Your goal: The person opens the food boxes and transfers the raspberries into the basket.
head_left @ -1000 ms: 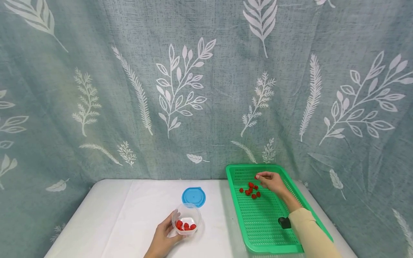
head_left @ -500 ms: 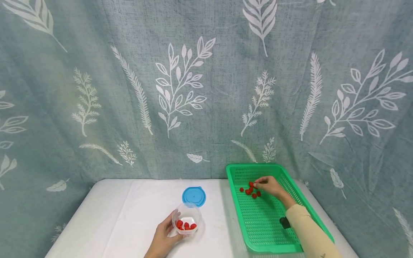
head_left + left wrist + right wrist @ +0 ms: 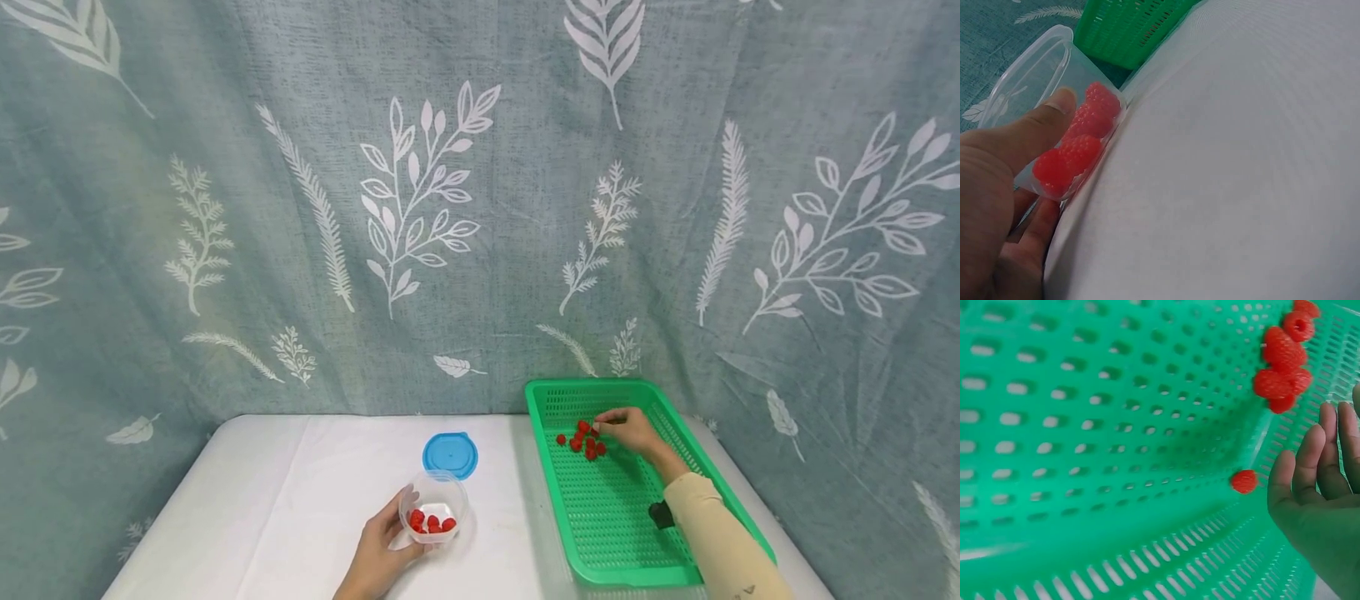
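Note:
On the left of the table my left hand [image 3: 382, 546] grips a clear round plastic container [image 3: 456, 500], thumb at the near side and fingers around the left. Several red raspberries [image 3: 1094, 115] lie in its bottom. My right hand [image 3: 628, 429] is inside the green basket [image 3: 558, 533], just right of a cluster of raspberries [image 3: 576, 445]. In the right wrist view its fingers [image 3: 1310, 456] are loosely extended, with no berry visible between them; the fingertips at the right edge are partly cut off. One raspberry [image 3: 1244, 481] lies apart from the cluster.
A blue lid [image 3: 450, 455] lies flat on the white table [image 3: 315, 500] behind the container. The basket has raised perforated walls. A patterned curtain [image 3: 465, 208] hangs behind the table.
A raspberry held in my right fingertips a second ago now appears to lie among the others. My right hand has come down and slightly nearer the cluster. The left hand stays put.

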A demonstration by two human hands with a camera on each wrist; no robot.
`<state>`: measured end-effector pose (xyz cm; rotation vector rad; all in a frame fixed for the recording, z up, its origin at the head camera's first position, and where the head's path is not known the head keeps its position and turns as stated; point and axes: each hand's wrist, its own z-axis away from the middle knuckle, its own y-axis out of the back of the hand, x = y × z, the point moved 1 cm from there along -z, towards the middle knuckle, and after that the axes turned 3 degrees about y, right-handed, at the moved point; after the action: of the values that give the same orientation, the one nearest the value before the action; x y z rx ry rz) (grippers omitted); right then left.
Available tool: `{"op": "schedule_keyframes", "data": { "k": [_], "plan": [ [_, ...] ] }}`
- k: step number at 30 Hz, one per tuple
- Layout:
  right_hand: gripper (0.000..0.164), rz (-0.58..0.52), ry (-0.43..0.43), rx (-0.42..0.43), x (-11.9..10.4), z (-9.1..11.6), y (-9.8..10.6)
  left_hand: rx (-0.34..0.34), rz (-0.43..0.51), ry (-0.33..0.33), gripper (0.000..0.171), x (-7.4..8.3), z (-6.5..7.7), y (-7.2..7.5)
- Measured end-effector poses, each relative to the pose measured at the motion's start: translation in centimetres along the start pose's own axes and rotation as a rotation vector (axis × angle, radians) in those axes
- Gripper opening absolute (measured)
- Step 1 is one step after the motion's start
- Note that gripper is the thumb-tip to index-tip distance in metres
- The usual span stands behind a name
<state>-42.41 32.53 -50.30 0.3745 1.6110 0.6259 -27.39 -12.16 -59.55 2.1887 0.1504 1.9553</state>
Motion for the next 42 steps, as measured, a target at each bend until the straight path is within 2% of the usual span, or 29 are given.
{"op": "schedule_keyframes", "data": {
  "k": [4, 6, 9, 13, 17, 19, 22, 26, 30, 35, 42],
  "plan": [
    [0.042, -0.029, 0.03, -0.009, -1.1, 0.1, 0.1, 0.01, 0.033, -0.015, 0.09, 0.0, 0.1, 0.0],
    [0.045, -0.052, 0.054, -0.026, -2.5, 0.4, 0.0, 0.009, 0.027, -0.007, 0.091, -0.1, 0.1, 0.1],
    [0.046, -0.101, 0.125, -0.059, -6.0, 1.3, -0.4, 0.01, -0.003, -0.009, 0.092, -0.2, 0.0, 0.0],
    [0.041, -0.163, 0.234, -0.124, -11.3, 3.9, -1.5, 0.022, -0.022, -0.016, 0.091, -0.2, 0.0, -0.1],
    [0.035, -0.184, 0.313, -0.15, -14.7, 6.8, -3.4, 0.027, -0.014, -0.023, 0.09, 0.1, 0.0, -0.2],
    [0.031, -0.179, 0.338, -0.138, -16.0, 8.3, -4.8, 0.027, -0.01, -0.022, 0.09, 0.2, 0.0, -0.2],
    [0.025, -0.105, 0.366, -0.082, -17.4, 10.0, -7.4, 0.029, 0.004, -0.02, 0.09, 0.2, 0.0, -0.1],
    [0.017, 0.05, 0.354, -0.001, -18.2, 11.2, -11.5, 0.035, 0.009, -0.019, 0.09, 0.0, 0.0, -0.2],
    [0.02, 0.137, 0.333, -0.016, -18.3, 11.5, -15.2, 0.035, 0.007, -0.029, 0.089, 0.0, -0.1, -0.1],
    [0.03, 0.129, 0.276, -0.07, -17.1, 10.5, -19.0, 0.026, 0.004, -0.039, 0.09, 0.1, -0.1, -0.1],
    [0.029, 0.07, 0.243, -0.085, -15.0, 8.1, -23.0, 0.018, 0.014, -0.029, 0.09, -0.1, 0.0, 0.0]
  ]
}}
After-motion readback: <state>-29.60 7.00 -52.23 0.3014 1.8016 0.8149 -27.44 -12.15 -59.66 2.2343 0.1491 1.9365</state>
